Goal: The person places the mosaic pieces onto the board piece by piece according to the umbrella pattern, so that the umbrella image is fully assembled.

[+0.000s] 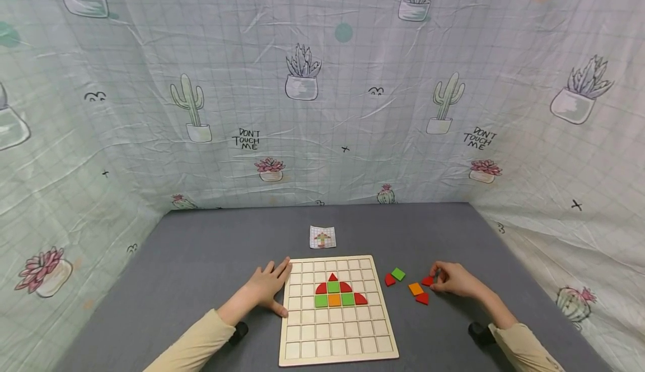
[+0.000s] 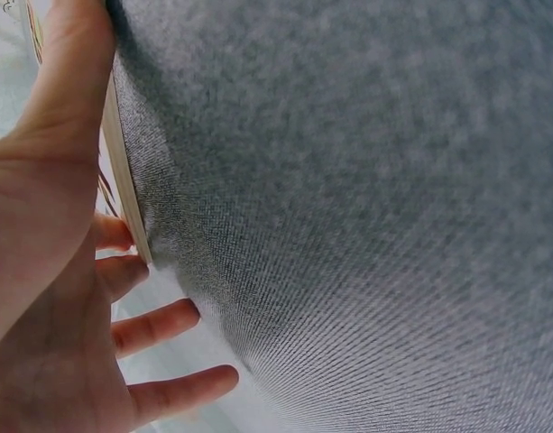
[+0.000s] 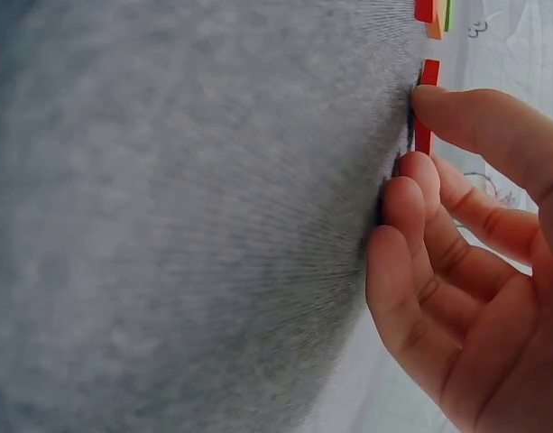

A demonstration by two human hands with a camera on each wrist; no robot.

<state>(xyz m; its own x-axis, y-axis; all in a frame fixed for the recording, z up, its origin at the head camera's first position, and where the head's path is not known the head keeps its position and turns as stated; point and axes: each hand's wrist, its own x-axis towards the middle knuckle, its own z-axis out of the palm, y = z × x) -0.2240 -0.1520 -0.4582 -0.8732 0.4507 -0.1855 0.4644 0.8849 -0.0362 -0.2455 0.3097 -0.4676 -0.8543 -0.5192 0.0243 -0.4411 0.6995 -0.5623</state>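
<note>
A wooden grid board (image 1: 307, 349) lies on the table with red, green and orange tiles set in several of its squares. My left hand (image 1: 266, 285) rests at the board's left edge, its fingers spread along the rim; the left wrist view shows the hand (image 2: 59, 262) beside the board's side (image 2: 123, 171). To the right of the board, my right hand (image 1: 453, 279) pinches a red tile (image 1: 427, 281) between thumb and fingers, low at the table surface. In the right wrist view the thumb of this hand (image 3: 483, 244) touches the red tile (image 3: 424, 135).
Between board and right hand lie a green tile (image 1: 398, 274), a red tile (image 1: 390, 279), an orange tile (image 1: 415, 289) and another red tile (image 1: 422, 299). A small printed pattern card (image 1: 322, 237) lies behind the board on the grey table (image 1: 227, 237). A patterned curtain (image 1: 342, 164) surrounds the table.
</note>
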